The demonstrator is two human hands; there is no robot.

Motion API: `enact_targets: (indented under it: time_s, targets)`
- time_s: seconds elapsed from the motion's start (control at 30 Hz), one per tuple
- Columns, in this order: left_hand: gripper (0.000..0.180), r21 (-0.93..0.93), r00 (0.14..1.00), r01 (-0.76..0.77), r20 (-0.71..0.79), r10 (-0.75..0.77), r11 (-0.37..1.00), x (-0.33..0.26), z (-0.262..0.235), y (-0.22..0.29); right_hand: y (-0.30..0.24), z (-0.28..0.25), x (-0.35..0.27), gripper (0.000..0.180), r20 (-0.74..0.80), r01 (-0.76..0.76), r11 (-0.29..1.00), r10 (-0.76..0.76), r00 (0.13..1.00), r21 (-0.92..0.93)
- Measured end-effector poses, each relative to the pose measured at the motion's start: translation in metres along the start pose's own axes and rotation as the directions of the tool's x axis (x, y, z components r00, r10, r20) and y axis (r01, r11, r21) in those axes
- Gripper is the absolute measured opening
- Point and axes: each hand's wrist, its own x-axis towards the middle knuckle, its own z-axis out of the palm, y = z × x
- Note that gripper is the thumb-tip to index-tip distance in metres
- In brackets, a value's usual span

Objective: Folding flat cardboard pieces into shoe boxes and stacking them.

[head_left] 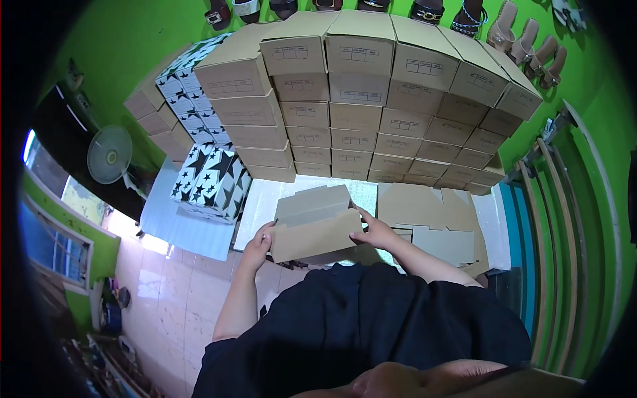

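A brown cardboard box point(317, 235), partly folded with its greyish inside showing, is held up in front of my body over the near edge of the white table. My left hand point(260, 244) grips its left end, fingers closed on the cardboard. At the opposite end my right hand point(371, 232) pinches the side, thumb on the near panel. The box tilts slightly, its right end higher. Flat, unfolded cardboard blanks point(424, 209) lie on the table just right of my right hand.
Behind the white table point(255, 202) stand tall stacks of closed brown boxes point(358, 119). Star-patterned boxes point(215, 179) stand on the left. Sandals point(524, 36) hang on the green wall. A fan point(109, 154) is at far left, and metal rails point(551, 245) run along the right.
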Motion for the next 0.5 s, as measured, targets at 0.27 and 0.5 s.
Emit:
enact_targets:
  time_s: [0.27,0.5]
  targets:
    - [0.054,-0.332,0.968,-0.244,-0.145,0.206,0.911,-0.009,-0.019,0.004,-0.014,-0.012,-0.007,0.076,-0.133,0.343,0.893,-0.317,0.939,0.293]
    - [0.034,-0.520,0.977,-0.211,-0.142,0.160,0.828,-0.005,0.018,-0.034,0.035,-0.001,0.016,0.053,-0.229,0.456,0.830,-0.400,0.888,0.320]
